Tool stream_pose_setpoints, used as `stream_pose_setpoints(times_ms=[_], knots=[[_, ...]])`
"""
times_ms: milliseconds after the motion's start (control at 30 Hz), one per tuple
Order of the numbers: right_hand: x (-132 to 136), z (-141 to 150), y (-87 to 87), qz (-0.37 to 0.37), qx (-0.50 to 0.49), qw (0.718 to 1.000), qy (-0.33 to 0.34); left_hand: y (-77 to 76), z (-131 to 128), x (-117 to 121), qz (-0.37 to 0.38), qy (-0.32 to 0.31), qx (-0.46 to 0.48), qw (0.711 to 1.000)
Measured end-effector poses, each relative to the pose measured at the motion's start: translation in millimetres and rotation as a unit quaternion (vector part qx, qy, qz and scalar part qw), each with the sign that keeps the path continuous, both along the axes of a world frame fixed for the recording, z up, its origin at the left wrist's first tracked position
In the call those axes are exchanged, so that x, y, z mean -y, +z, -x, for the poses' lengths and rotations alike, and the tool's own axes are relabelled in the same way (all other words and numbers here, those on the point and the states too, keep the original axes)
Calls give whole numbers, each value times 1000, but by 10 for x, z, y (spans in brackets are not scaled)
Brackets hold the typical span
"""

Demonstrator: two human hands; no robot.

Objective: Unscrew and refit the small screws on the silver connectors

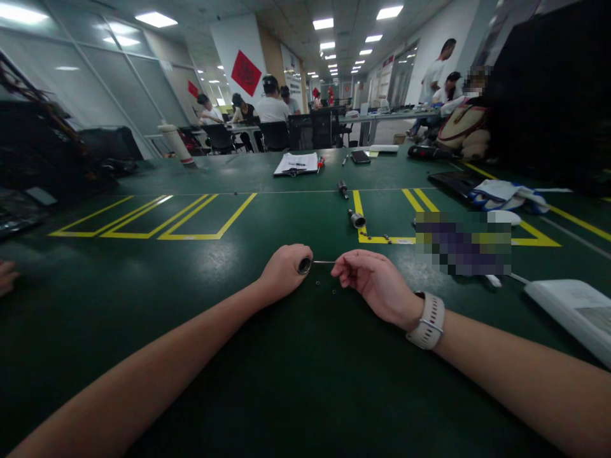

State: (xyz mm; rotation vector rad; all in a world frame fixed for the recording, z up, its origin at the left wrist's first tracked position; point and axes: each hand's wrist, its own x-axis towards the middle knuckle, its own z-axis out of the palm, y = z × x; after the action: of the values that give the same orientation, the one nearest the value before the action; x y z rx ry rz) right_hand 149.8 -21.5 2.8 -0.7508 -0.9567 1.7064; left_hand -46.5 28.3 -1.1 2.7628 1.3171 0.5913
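My left hand (pixel 285 270) is closed around a round metal part (pixel 304 264) whose hollow, dark end faces the camera. A thin metal rod (pixel 324 262) runs level from that part to the pinched fingertips of my right hand (pixel 370 280). Whether the rod's far tip enters the part or only touches it, I cannot tell. Two tiny rings (pixel 317 283) lie on the table just below the rod. Beyond my hands are a silver cylindrical metal part (pixel 356 219), a smaller metal part (pixel 342 189) and several tiny dark pieces (pixel 387 239) by the yellow tape.
The green table (pixel 305 394) carries yellow tape outlines (pixel 191 238). Farther back lie a clipboard with papers (pixel 296 163), a red screwdriver (pixel 321 164) and a dark phone (pixel 361 156). Gloves (pixel 510 194) and a white device (pixel 573 312) are at right. Another person's hand (pixel 6 277) shows at far left.
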Motion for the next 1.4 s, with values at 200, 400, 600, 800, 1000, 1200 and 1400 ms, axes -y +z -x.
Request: stream_pose_setpoints(times_ms=[200, 400, 600, 800, 1000, 1200, 1400], knots=[[14, -20, -43, -53, 79, 987, -128, -17, 13, -8, 28, 52, 57, 997], [16, 5, -52, -50, 143, 979, -139, 41, 16, 9, 80, 49, 76, 993], [16, 18, -56, -54, 200, 970, -125, 89, 10, 33, 112, -6, 43, 993], [-7, 20, -110, -58, 192, 971, -131, 106, 30, 34, 98, -54, 16, 994], [-14, 40, -115, -97, 214, 962, -142, 231, 103, 68, 140, -104, -4, 985], [7, 77, -27, -165, 356, 915, -93, 336, 184, 60, 188, -115, -20, 975], [-167, 308, -44, -268, 459, 847, 18, 530, 345, 35, 211, -67, -75, 972]])
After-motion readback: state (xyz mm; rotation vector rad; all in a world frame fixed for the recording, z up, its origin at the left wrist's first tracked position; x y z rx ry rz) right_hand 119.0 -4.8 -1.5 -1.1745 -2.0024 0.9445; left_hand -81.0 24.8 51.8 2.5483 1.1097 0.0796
